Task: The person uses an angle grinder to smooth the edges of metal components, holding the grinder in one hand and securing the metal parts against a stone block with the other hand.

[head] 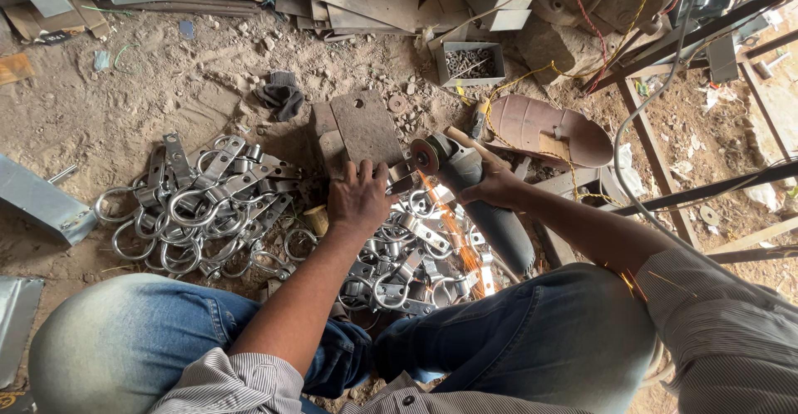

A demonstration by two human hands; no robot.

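Knees, sparking grey angle grinder (478, 189)

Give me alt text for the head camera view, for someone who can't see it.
A seated person's right hand holds a grey angle grinder whose disc throws orange sparks, while the left hand steadies a small metal piece on a rusty steel block. Piles of shiny ringed steel clamps lie on the dirt floor.

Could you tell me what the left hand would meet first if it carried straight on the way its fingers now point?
Probably the rusty metal block directly beyond the left hand; the fingers already rest at its near edge, beside the grinder disc.
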